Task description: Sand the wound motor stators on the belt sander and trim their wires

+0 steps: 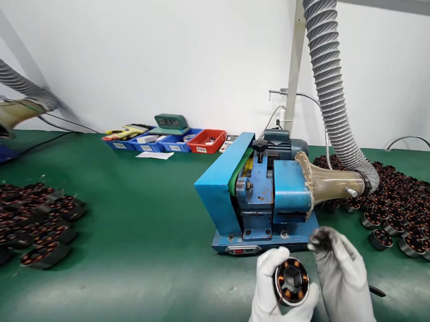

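My left hand, in a white glove, grips a ring-shaped motor stator by its metal rim. Its copper windings and open centre face up toward me. Just to the right, my gloved right hand is raised with its fingers pinched together. The fingertips are blackened and blurred, and what they hold, if anything, I cannot make out. Both hands are in front of a blue belt grinding machine, apart from it. A dark, thin pointed object lies on the table by the right wrist.
Many stators crowd the green table at right; a blurred group of stators lies at left. A grey hose joins the machine's suction funnel. Blue bins, a red bin and a clock stand behind.
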The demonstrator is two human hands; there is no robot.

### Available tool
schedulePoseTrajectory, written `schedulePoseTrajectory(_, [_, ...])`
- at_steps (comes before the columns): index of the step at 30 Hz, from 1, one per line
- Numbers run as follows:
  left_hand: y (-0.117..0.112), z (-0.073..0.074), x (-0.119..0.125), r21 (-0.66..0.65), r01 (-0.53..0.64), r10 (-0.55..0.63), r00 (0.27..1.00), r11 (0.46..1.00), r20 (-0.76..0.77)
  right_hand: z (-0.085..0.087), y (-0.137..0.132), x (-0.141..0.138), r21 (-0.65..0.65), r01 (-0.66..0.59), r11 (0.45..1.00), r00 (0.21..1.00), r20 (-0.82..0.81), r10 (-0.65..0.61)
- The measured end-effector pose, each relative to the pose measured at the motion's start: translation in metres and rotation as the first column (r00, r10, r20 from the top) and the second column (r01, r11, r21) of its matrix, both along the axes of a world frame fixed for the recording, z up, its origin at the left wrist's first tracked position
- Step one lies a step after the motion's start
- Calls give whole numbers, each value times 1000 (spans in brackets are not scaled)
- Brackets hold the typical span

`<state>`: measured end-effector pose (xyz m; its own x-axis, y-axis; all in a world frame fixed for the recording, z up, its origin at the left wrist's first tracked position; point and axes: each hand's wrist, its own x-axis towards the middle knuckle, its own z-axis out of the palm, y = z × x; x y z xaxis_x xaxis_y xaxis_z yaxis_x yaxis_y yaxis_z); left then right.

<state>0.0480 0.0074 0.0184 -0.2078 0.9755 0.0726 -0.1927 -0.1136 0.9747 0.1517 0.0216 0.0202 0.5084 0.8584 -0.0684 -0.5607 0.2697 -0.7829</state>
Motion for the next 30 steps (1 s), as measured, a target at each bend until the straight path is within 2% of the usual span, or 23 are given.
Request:
schedulePoseTrajectory(1, [4,-3,4,-49,-31,32,999,998,19,-7,-2,-1,0,-39,999,992,122,38])
schedulePoseTrajectory(3, [14,-9,13,-158,-39,55,993,987,104,-19,-4,-7,-75,-122,990,924,354,141])
schedulePoseTrajectory(4, [19,-12,17,-208,-8,45,984,978,174,-23,-3,-11,-145,-114,983,882,441,167])
schedulePoseTrajectory(6, [29,-17,26,-299,75,38,934,951,356,-23,2,-19,-272,8,962,821,551,149])
schedulePoseTrajectory(7, [35,-19,30,-330,110,50,895,938,443,-21,6,-21,-300,70,951,804,582,125])
schedulePoseTrajectory(9, [45,-20,37,-373,153,99,812,915,576,-15,14,-24,-302,116,946,794,601,94])
schedulePoseTrajectory(13, [60,-16,47,-403,216,180,645,889,742,-3,28,-20,-260,77,963,790,604,100])
schedulePoseTrajectory(15, [65,-13,51,-414,237,205,597,879,776,0,32,-16,-280,69,957,772,622,127])
schedulePoseTrajectory(19, [67,-12,55,-413,235,201,604,880,771,1,37,-13,-363,85,928,760,626,176])
schedulePoseTrajectory(22, [64,-14,56,-378,260,166,586,889,793,3,37,-13,-356,79,931,789,593,160])
schedulePoseTrajectory(25, [62,-13,56,-348,282,136,570,894,810,5,35,-11,-351,73,934,784,599,163])
schedulePoseTrajectory(30, [64,-4,56,-374,239,99,712,896,695,2,35,-5,-369,39,928,740,635,222])
